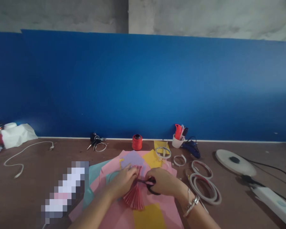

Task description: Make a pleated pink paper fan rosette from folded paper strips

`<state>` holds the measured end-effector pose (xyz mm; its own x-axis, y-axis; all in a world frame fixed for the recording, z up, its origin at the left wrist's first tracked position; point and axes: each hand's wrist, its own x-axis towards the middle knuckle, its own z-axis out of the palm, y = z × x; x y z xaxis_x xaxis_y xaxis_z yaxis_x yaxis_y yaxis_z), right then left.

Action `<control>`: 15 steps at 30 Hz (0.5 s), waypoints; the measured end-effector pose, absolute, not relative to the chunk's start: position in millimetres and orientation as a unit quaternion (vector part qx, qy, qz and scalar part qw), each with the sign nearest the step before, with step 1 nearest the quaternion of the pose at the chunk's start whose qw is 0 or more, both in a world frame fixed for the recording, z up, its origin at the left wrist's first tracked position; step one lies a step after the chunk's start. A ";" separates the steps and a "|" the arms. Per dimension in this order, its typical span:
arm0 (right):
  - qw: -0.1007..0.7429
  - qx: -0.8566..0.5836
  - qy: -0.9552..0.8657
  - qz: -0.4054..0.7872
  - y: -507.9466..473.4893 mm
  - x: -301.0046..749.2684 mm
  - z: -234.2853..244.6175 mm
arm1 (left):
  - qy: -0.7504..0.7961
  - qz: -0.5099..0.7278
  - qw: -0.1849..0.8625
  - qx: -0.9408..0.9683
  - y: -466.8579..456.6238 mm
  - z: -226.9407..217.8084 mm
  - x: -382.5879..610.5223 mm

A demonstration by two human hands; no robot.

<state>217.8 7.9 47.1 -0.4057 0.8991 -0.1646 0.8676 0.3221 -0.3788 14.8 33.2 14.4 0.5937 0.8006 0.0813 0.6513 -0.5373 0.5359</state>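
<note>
A pink pleated paper (134, 198), pinched at its middle and fanned at both ends, lies over sheets of coloured paper (119, 219). My left hand (125, 176) grips it near the narrow middle. On its other side, my right hand (162, 180) is closed around the black handles of a pair of scissors (153, 190). The scissor blades point left and reach the pleated paper's middle. Whether they are cutting anything there is too small to tell. Behind the hands stands a red spool of thread (137, 142).
Rolls of pale tape or strip (204, 188) lie to the right, beside a white round disc (235, 163) and a power strip (275, 203). A white cup of pens (177, 141) and keys (95, 141) stand along the blue partition (143, 86). A white cable (28, 146) lies left.
</note>
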 end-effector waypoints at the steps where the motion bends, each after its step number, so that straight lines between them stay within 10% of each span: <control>1: 0.038 -0.542 -0.814 0.205 7.8 216.8 46.6 | 0.423 0.158 0.234 0.861 33.0 15.0 15.0; 15: -0.001 -0.550 -0.786 0.282 9.1 235.5 53.5 | 0.469 0.271 0.304 0.784 32.5 20.2 13.2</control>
